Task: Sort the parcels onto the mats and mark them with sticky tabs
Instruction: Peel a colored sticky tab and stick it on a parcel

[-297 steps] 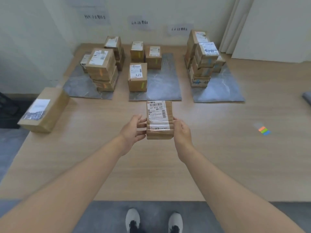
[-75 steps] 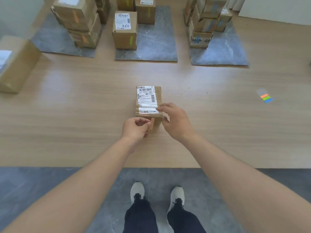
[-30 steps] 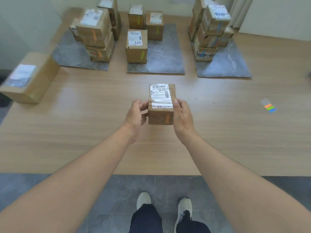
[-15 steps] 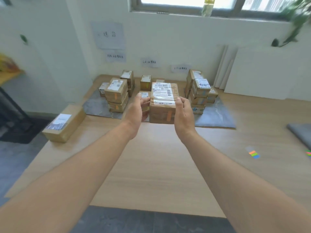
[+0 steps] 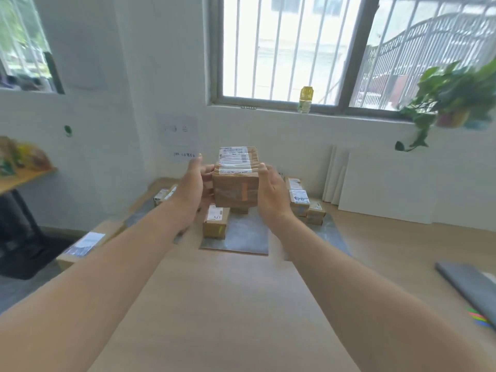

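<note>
Close in, the wooden table (image 5: pixel 228 304) runs out ahead of you. At your 2 o'clock, by its right edge, is the strip of sticky tabs (image 5: pixel 480 318), just beside a spare grey mat (image 5: pixel 467 283). Straight out at 12 your arms are stretched and the parcel (image 5: pixel 236 181) is up in the air, clear of the table. Your left hand (image 5: pixel 192 183) clasps its left side with the fingers wrapped behind it. Your right hand (image 5: pixel 271 191) cups its right side. The label is on top and an orange tab (image 5: pixel 244 190) shows on the near face. Beyond and below at 12 lies the middle mat (image 5: pixel 241 237) with a small box (image 5: pixel 216 221) standing on it. There's a stack of boxes (image 5: pixel 299 201) at 1 o'clock and a long box (image 5: pixel 80 244) at 10. Farthest off, a bottle (image 5: pixel 305 99) stands on the windowsill.
</note>
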A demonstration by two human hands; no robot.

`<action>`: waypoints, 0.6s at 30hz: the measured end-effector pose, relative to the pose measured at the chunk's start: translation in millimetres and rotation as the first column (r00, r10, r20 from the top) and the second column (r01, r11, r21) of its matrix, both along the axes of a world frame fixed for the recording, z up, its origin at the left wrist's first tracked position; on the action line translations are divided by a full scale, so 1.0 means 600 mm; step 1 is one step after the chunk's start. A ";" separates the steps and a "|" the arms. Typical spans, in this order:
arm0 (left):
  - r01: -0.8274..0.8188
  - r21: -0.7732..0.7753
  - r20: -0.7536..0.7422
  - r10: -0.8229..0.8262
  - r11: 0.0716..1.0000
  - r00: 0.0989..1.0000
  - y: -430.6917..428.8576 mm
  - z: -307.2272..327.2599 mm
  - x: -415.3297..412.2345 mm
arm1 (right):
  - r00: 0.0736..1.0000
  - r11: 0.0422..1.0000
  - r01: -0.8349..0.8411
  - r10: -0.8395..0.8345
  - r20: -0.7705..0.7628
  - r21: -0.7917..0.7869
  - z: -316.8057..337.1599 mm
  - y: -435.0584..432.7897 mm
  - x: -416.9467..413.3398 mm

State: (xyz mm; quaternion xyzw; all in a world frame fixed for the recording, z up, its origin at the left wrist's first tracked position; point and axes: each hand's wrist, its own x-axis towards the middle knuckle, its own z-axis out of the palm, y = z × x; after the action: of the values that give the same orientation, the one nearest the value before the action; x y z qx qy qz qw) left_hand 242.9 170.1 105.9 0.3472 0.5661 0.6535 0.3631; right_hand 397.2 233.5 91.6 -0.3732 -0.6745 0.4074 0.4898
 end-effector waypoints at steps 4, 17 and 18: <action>-0.023 -0.009 -0.015 0.022 1.000 1.000 -0.009 0.021 -0.018 | 0.998 0.998 -0.057 0.057 -0.010 -0.006 0.017 0.011 -0.027; -0.050 -0.072 -0.002 0.050 0.996 0.999 0.001 0.011 -0.267 | 0.992 0.988 -0.122 0.120 -0.025 -0.097 -0.015 0.047 -0.288; -0.041 -0.089 0.005 0.041 0.995 0.999 0.006 0.005 -0.297 | 0.994 0.988 -0.111 0.109 -0.026 -0.109 -0.024 0.052 -0.317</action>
State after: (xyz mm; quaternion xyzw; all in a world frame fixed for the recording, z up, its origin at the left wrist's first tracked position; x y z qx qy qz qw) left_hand 64.4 174.0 108.9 0.3169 0.6003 0.6363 0.3664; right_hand 207.0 264.6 77.3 -0.3578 -0.6654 0.4743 0.4519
